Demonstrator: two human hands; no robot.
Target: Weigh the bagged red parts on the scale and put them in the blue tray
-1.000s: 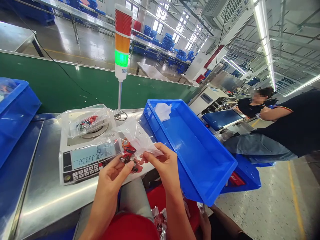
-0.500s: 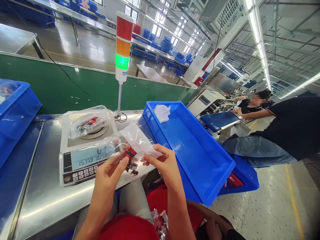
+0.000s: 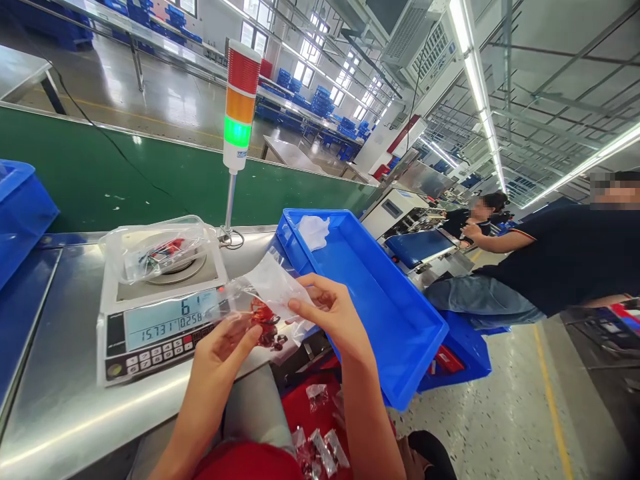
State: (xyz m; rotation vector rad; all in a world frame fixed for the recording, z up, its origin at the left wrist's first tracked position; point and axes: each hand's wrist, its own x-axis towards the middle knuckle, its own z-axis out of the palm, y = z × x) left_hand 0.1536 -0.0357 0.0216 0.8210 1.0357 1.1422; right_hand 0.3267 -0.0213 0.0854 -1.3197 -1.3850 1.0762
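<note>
Between my hands is a clear plastic bag [image 3: 274, 279] with a white upper part and small red and dark parts [image 3: 265, 320] showing at its lower end. My left hand [image 3: 227, 350] pinches the bag's lower left side by the red parts. At its upper right, my right hand [image 3: 330, 310] grips the plastic between thumb and fingers. Left of my hands stands a counting scale [image 3: 163, 320] with a lit display. On the scale's pan lies another clear bag [image 3: 163, 253] with red and dark parts in it.
A large blue bin [image 3: 367, 300] holding a white piece of plastic [image 3: 314, 231] stands at the right. Behind the scale rises a signal tower [image 3: 241, 100], lit green. Small clear packets [image 3: 320, 450] lie on red fabric below. Two people [image 3: 575, 260] are at the right.
The view has swung slightly to the right. My right hand has lifted a little with the bag's edge. The scale's reading has changed, and more packets show below.
</note>
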